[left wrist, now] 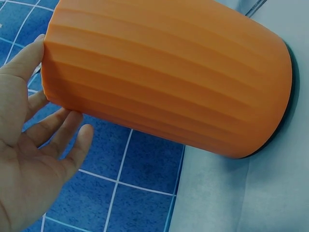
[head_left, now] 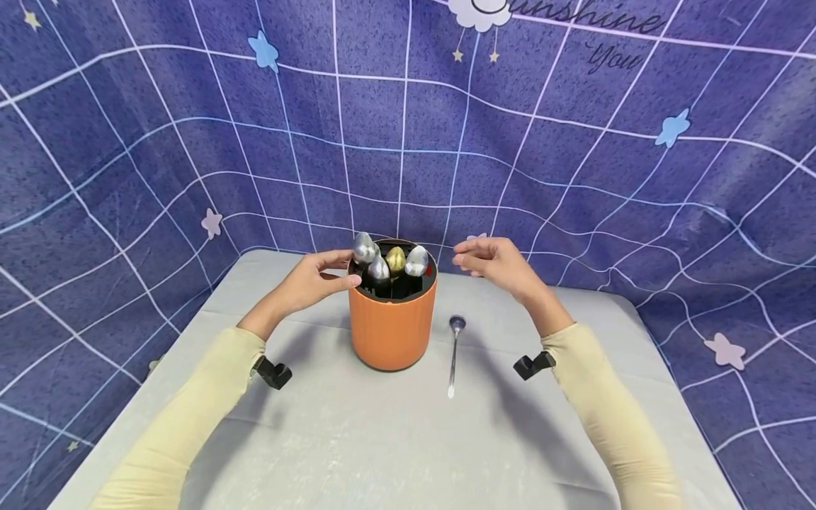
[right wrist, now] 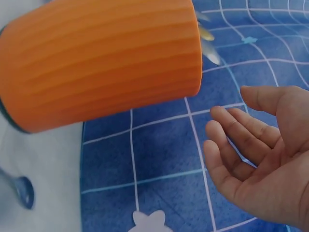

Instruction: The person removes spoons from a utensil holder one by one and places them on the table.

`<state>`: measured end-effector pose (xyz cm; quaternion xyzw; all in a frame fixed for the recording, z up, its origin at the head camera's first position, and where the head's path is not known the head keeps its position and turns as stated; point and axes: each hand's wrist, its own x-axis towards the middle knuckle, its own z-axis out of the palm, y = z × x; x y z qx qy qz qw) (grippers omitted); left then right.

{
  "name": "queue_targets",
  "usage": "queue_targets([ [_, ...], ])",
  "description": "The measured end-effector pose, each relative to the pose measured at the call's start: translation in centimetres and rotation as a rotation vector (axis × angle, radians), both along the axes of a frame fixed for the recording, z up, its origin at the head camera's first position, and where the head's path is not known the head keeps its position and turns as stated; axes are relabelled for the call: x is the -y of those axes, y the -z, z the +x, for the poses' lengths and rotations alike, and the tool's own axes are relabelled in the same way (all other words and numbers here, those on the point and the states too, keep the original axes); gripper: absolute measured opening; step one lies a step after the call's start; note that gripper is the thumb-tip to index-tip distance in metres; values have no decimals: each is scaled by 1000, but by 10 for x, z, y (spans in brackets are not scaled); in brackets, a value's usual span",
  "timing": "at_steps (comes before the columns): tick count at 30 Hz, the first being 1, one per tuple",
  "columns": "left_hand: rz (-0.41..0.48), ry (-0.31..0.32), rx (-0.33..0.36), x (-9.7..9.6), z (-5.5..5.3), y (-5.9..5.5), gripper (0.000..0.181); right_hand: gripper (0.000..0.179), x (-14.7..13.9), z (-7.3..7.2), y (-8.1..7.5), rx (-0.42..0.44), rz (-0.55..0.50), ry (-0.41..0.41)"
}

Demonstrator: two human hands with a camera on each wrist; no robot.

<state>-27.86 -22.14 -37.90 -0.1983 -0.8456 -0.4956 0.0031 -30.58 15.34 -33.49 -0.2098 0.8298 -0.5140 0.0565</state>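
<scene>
An orange ribbed utensil holder [head_left: 390, 333] with a black divided top stands upright on the table. Several spoons stick out of it bowl-up: silver ones [head_left: 417, 261] and a gold one [head_left: 396, 261]. At the holder's left rim is my left hand [head_left: 309, 282], thumb toward the front and fingers behind; in the left wrist view its loosely spread fingers [left wrist: 67, 133] lie against the rim and side. My right hand [head_left: 497, 265] hovers right of the holder with nothing in it, fingers relaxed. A long-handled silver spoon [head_left: 453, 358] lies on the table below it, bowl away from me.
A pale grey cloth covers the table [head_left: 357, 439]. Behind and on both sides hangs a blue-purple curtain [head_left: 395, 106] with a white grid and stars, close behind the holder. Each sleeved wrist carries a small black mount [head_left: 273, 372].
</scene>
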Motion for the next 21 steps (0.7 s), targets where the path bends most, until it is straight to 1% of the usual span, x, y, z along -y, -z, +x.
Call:
queue_targets([
  [3, 2, -3, 3, 0, 1, 0, 62, 34, 6, 1, -1, -50, 8, -7],
  [9, -1, -8, 14, 0, 1, 0, 64, 34, 17, 4, 0, -119, -33, -40],
  [15, -3, -7, -1, 0, 2, 0, 64, 33, 27, 4, 3, -195, -51, -46],
  [21, -4, -9, -2, 0, 2, 0, 63, 35, 34, 4, 7, -241, -42, -46],
])
